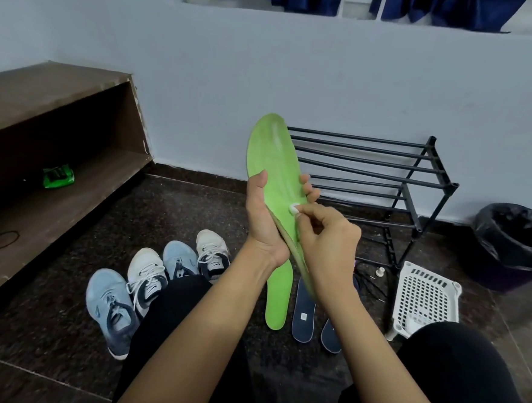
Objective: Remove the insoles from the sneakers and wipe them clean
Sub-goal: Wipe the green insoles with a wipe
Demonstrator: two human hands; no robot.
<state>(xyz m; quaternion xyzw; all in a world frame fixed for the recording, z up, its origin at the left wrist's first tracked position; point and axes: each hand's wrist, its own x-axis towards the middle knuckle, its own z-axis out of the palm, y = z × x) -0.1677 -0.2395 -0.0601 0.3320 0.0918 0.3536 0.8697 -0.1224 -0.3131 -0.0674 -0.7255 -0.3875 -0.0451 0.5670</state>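
Two knees in black trousers (466, 372) fill the bottom of the head view, and both forearms reach out over them. The left hand (265, 220) grips a green insole (277, 158) round its middle, thumb on one edge and fingers curled over the other. It holds the insole upright in front of the black rack (371, 167), broad face towards the wearer, likely to keep the surface steady and in plain sight. The right hand (328, 234) pinches a small white wad (294, 208) between thumb and fingertips and presses it on that face, which looks like wiping under way. On the floor before the rack's left end lie a second green insole (278, 293) and two dark blue insoles (303, 314), side by side, seemingly kept apart from the shoes. Four sneakers (146, 278) stand in a row well left of the rack. A white basket (425, 294) sits just before its right end.
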